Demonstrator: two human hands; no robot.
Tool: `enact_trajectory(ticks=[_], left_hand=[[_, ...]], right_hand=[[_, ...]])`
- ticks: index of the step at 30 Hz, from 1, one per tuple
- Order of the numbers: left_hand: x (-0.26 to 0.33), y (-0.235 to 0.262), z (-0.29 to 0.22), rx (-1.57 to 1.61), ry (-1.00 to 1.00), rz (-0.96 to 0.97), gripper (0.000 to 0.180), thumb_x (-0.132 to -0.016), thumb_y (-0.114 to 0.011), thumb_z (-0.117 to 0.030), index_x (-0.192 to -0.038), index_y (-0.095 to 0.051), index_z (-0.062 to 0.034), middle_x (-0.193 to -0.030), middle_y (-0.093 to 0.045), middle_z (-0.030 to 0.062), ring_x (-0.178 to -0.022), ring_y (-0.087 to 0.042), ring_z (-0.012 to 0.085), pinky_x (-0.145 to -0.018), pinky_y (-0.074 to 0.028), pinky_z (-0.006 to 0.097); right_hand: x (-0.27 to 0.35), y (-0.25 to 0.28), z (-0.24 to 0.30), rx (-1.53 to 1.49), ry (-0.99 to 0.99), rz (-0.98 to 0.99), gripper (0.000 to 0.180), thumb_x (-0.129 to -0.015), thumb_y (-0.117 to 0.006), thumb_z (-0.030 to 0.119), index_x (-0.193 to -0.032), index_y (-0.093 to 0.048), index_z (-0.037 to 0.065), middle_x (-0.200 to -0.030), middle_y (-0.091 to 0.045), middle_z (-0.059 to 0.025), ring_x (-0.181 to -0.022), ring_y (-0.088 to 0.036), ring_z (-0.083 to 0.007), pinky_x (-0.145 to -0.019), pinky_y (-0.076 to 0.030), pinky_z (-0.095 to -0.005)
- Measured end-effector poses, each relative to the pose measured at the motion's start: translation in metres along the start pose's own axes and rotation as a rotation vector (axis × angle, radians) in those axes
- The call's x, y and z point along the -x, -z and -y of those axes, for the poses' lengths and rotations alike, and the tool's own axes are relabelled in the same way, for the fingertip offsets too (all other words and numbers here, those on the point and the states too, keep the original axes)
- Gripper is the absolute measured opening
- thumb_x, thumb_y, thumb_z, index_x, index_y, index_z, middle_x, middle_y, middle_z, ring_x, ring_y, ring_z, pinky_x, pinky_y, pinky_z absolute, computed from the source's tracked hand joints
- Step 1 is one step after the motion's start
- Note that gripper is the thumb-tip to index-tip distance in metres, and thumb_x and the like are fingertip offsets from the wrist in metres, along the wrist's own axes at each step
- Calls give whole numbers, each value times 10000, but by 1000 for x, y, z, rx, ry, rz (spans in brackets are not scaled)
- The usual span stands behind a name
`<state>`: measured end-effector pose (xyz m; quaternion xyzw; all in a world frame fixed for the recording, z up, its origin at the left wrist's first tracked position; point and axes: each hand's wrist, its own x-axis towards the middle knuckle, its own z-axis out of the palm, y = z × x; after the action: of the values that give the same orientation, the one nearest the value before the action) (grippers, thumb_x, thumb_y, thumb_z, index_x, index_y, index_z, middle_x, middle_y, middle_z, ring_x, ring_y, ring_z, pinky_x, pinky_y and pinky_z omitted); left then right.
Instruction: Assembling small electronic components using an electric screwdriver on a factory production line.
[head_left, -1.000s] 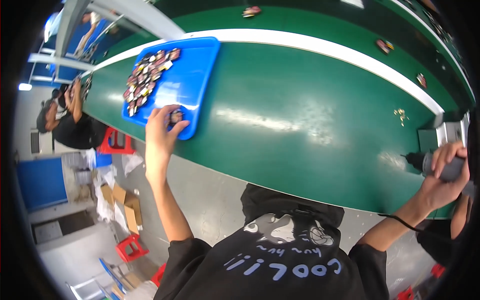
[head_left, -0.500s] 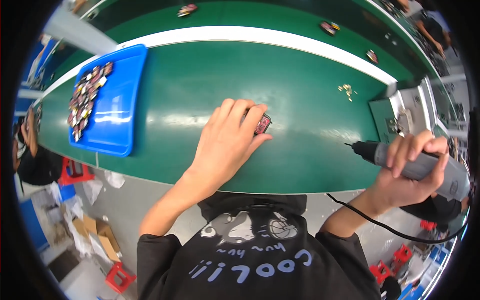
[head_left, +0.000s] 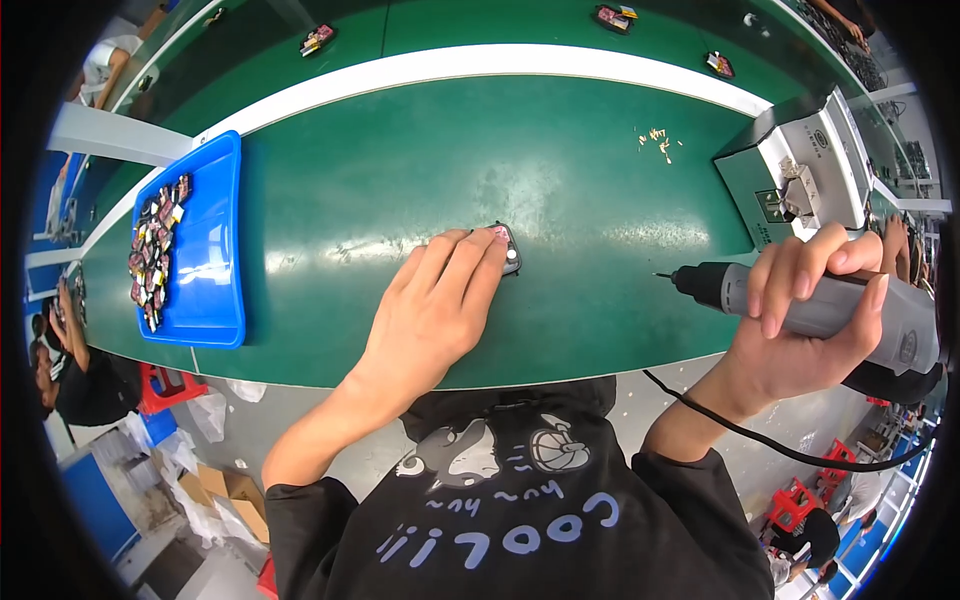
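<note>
My left hand (head_left: 425, 315) lies over a small dark electronic unit (head_left: 512, 262) on the green bench. Its fingertips press on the unit's left side and top; the thumb is hidden. What shows of the unit is a black rim, a pinkish patch and pale round spots. A grey electric screwdriver (head_left: 905, 318) with a black nose is gripped in my right hand (head_left: 780, 365). The tool is held sideways above the bench's right part, its thin bit pointing left toward the unit but apart from it. A black cord hangs from it.
On the left, a blue tray (head_left: 222, 312) holds many small units (head_left: 152, 250) along its left side. Small brassy pieces (head_left: 658, 142) lie at far right, near a grey-white box-like machine (head_left: 825, 150). Beyond a white rail (head_left: 450, 62), more units (head_left: 318, 40) sit on a green belt.
My view has shifted, so bench things appear moved. My left thumb, earlier visible beside the unit, is now hidden. The screwdriver's bit appears nearer the unit. Both hands keep their holds.
</note>
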<state>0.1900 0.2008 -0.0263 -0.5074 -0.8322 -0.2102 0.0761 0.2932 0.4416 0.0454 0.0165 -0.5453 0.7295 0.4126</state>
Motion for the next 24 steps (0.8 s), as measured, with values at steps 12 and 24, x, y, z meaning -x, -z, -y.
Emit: enact_trajectory(ticks=[12, 24], left_hand=[[1, -25, 7, -95, -270, -134, 259, -731, -687, 9, -989, -701, 30, -1001, -675, 125, -946, -691, 295, -694, -538, 345], [3, -27, 6, -174, -338, -178, 243, -735, -695, -5, -975, -712, 36, -924, -670, 133, -869, -708, 299, -607, -518, 307]], right_hand=[[8, -37, -25, -60, -17, 99, 348, -1022, -365, 347, -1014, -427, 5, -699, -472, -102, -349, -371, -123, -332, -332, -274], [12, -53, -44, -102, -118, 293, 387, -1032, -399, 417, -986, -372, 34, -795, -503, -126, -399, -436, -159, -404, -404, -324]])
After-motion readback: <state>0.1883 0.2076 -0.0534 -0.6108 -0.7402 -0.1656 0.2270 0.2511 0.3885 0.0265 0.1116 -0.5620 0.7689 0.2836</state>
